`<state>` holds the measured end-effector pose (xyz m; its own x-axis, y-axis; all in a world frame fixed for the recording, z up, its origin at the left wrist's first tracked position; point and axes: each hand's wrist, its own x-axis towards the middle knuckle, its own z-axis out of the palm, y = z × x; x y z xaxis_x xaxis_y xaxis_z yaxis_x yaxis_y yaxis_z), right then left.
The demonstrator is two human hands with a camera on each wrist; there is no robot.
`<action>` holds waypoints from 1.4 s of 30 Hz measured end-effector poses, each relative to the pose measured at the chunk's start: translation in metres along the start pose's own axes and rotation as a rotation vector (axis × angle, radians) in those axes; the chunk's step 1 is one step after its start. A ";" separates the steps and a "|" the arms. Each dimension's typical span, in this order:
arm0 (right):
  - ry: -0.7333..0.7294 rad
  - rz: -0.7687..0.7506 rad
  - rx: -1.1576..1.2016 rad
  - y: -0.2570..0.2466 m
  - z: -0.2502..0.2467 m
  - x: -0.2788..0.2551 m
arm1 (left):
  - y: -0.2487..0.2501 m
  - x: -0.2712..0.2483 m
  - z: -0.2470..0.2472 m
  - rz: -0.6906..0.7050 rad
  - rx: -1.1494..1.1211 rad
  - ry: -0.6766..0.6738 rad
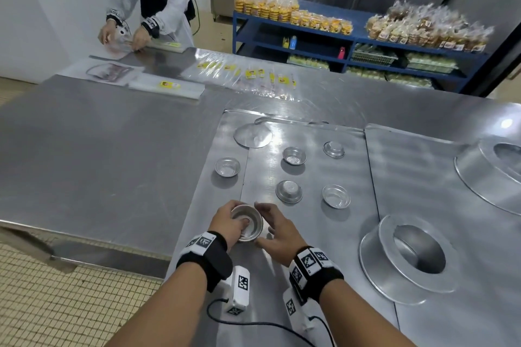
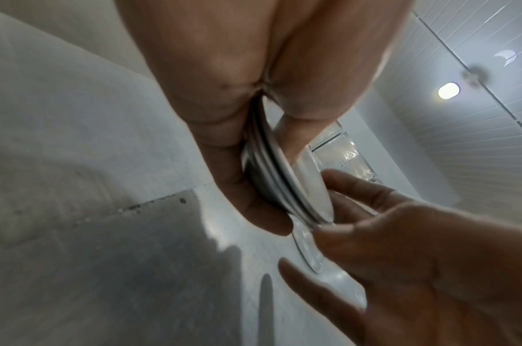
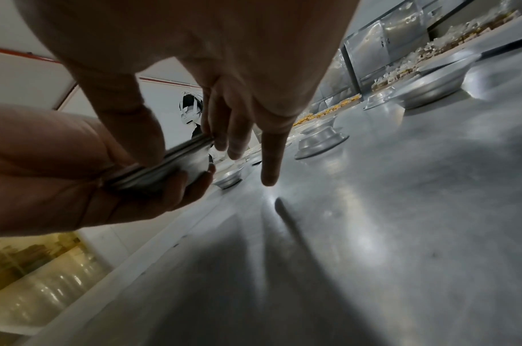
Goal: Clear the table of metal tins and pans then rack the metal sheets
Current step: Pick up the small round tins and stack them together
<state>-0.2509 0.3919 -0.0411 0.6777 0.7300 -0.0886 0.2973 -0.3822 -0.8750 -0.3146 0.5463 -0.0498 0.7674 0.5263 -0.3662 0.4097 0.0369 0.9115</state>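
1. Second person (image 1: 152, 0), far left at the back of the steel table (image 1: 98, 149), both hands on clear packets.
2. Clear bags with yellow labels (image 1: 248, 76), spread across the far side of the table.
3. Left hand (image 1: 228, 222): fingers curled under a stack of small tins (image 1: 248, 222), thumb inside the top one; held just above the near end of the metal sheet (image 1: 310, 172). The left wrist view shows several nested rims (image 2: 283, 182).
4. Right hand (image 1: 277, 231): thumb and fingertips pinch the rim of the same stack from the other side; the little finger (image 3: 271, 161) points down toward the sheet.
5. Loose tins ahead of the hands: one upright at the left (image 1: 227, 167), a flat round disc (image 1: 253, 136) behind it, one upright at centre (image 1: 294, 155), one upside down (image 1: 289, 191) nearer, one upside down at the back (image 1: 334, 149), one upright (image 1: 336, 196) to the right.
6. Ring pan (image 1: 408, 259), upside down on the next sheet, near right; a larger one (image 1: 490, 175) lies at the far right edge.
7. Blue shelf (image 1: 352, 36) behind, loaded with bagged baked goods.
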 end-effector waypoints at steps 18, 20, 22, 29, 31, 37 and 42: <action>0.019 0.250 -0.776 0.052 -0.082 0.105 | 0.004 0.031 0.028 -0.014 0.204 0.055; -0.013 0.282 -0.784 0.053 -0.085 0.111 | 0.006 0.031 0.031 -0.019 0.208 0.066; -0.017 0.286 -0.789 0.055 -0.087 0.115 | 0.008 0.031 0.033 -0.034 0.212 0.071; 0.066 0.183 -0.631 0.034 -0.089 0.107 | 0.008 0.032 0.033 -0.088 0.206 0.087; 0.102 0.196 -0.546 0.027 -0.087 0.101 | 0.010 0.031 0.032 -0.097 0.190 0.096; 0.257 -0.026 -0.214 0.015 -0.067 0.074 | 0.015 0.026 0.029 -0.154 0.098 0.101; 0.277 -0.150 -0.061 0.003 -0.046 0.046 | 0.010 0.025 0.022 -0.194 -0.040 0.040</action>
<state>-0.1886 0.3984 -0.0257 0.7778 0.6024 0.1795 0.4419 -0.3209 -0.8377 -0.2801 0.5411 -0.0538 0.6551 0.5396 -0.5289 0.5276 0.1743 0.8314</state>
